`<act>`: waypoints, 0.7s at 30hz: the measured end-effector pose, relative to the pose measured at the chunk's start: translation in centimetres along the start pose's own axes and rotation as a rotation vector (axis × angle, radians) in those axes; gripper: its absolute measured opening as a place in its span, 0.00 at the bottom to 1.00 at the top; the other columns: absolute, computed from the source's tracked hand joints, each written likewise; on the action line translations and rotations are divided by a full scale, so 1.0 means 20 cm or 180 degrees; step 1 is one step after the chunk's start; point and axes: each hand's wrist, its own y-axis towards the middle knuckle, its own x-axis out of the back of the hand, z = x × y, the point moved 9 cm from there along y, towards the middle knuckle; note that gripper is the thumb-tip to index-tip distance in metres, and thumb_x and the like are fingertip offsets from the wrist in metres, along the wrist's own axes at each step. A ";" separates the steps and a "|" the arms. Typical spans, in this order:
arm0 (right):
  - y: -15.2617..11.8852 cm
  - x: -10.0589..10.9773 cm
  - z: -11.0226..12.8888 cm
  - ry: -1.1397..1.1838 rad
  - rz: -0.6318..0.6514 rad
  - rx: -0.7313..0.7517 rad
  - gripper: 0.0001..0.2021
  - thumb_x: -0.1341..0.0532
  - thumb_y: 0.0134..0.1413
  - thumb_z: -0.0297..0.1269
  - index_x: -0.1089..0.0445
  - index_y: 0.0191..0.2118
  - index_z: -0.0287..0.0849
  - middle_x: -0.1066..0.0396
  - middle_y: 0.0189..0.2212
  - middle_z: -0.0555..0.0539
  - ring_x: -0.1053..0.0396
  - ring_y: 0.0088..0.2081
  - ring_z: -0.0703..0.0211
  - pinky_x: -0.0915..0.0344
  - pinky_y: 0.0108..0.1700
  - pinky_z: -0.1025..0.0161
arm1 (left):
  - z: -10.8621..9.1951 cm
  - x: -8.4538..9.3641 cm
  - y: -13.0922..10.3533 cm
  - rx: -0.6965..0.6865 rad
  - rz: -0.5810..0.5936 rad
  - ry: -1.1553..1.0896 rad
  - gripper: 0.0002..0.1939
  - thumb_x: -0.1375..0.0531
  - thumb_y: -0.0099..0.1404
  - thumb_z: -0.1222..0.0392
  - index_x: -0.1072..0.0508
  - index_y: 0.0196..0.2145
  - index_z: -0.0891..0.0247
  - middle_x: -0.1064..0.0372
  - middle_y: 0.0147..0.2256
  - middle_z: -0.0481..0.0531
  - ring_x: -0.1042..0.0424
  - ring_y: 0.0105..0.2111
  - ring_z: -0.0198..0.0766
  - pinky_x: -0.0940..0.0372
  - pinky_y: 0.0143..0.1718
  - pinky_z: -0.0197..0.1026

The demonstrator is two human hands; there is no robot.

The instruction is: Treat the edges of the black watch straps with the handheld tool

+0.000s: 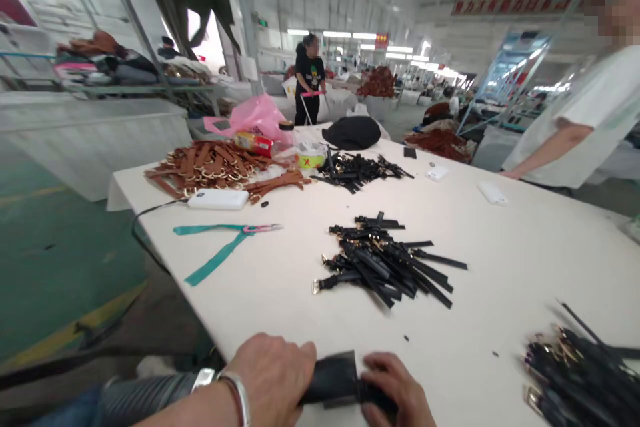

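My left hand [273, 373], with a silver bracelet at its wrist, is closed around a wide black flat-ended piece [336, 377] near the table's front edge. Its exact kind does not show. Just to the right, my right hand [397, 387], slightly blurred, curls its fingers round a dark strap-like piece [375, 397] that meets the end of the first. Beyond both hands lies a pile of short black straps with gold buckles [385, 253]. Another heap of black buckled straps [585, 373] sits at the lower right.
Teal-handled pliers [245, 229] lie on the white table [280, 300] at left, by a white corded power bank [217, 199]. Brown straps [205, 167], more black straps [357, 170] and a black cap [353, 132] are farther back. A person [575, 113] stands at right.
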 end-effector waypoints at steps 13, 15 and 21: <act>-0.01 0.05 0.00 0.0115 0.0103 -0.0496 0.16 0.43 0.42 0.25 0.33 0.41 0.42 0.37 0.43 0.43 0.38 0.46 0.56 0.38 0.47 0.57 | -0.03 0.00 0.06 -0.0113 0.0033 0.0062 0.13 0.52 0.58 0.53 0.35 0.36 0.61 0.29 0.30 0.56 0.29 0.30 0.47 0.38 0.29 0.45; -0.01 0.05 0.00 0.0102 0.0134 -0.0512 0.15 0.42 0.43 0.25 0.33 0.40 0.42 0.36 0.43 0.43 0.38 0.45 0.56 0.38 0.47 0.57 | 0.04 -0.04 0.06 -0.0032 -0.0063 0.0060 0.15 0.53 0.58 0.50 0.36 0.36 0.60 0.29 0.30 0.54 0.29 0.30 0.45 0.39 0.29 0.42; -0.01 0.04 0.00 0.0060 0.0167 -0.0545 0.15 0.42 0.43 0.26 0.32 0.40 0.42 0.36 0.43 0.44 0.37 0.45 0.57 0.38 0.46 0.58 | 0.24 -0.10 0.05 0.0204 -0.0252 0.0215 0.18 0.56 0.58 0.44 0.37 0.35 0.58 0.30 0.27 0.53 0.30 0.27 0.46 0.40 0.25 0.42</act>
